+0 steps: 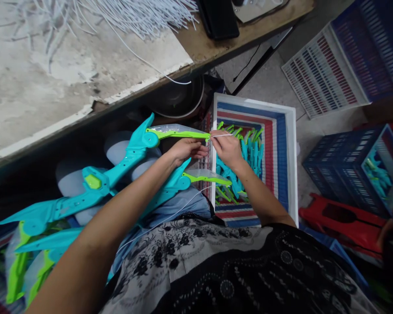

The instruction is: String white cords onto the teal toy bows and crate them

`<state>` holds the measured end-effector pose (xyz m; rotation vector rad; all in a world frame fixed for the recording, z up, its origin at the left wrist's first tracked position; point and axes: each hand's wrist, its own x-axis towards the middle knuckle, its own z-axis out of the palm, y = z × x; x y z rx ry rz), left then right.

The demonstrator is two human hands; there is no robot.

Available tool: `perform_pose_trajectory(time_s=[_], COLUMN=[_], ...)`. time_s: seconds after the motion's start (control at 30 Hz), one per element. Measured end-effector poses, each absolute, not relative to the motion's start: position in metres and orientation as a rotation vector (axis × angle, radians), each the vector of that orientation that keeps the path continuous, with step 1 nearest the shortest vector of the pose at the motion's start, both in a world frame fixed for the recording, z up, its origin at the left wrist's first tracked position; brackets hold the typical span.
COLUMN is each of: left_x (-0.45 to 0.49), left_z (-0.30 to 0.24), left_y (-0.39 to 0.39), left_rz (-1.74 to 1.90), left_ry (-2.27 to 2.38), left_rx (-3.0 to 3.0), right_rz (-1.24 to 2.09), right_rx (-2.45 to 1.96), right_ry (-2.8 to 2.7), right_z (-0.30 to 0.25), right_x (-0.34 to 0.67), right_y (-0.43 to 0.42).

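A turquoise toy bow (119,168) with lime green limb ends lies across my lap. My right hand (227,148) pinches a white string (223,135) at the tip of the bow's green limb. Just below that tip is my left hand (190,149), its fingers loosely stretched out and apart from the limb. Under my forearms rests a second toy bow (173,181), partly hidden, and a loose white string runs from its green tip back over my lap.
White strings (144,15) are piled on the worn table (68,83), near a black phone (218,17). A striped crate (288,144) on my right holds many turquoise and green parts. Blue crates (343,165) and a red stool-like object (343,220) stand farther right.
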<state>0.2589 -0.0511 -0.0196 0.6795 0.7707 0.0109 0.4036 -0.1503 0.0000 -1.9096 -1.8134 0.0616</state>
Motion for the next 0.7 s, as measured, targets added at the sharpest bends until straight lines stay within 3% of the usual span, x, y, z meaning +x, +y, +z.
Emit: perform_pose_trajectory(time_s=[0.2,0.5,0.7], left_x=[0.263,0.266,0.249], left_z=[-0.026,-0.033,-0.019], left_y=[-0.049,-0.047,-0.049], left_rz=[0.007,0.008,0.053], left_ry=[0.697,0.587,0.798], left_rx=[0.639,0.596,0.756], right_rz=[-0.089,0.122,0.229], right_rx=[-2.020,-1.887,-1.916], right_ry=[-2.024,-1.831,-1.649], right_z=[0.009,-0.003,-0.012], right_x=[0.402,0.403,0.397], right_y=[-0.150,-0.150,-0.149])
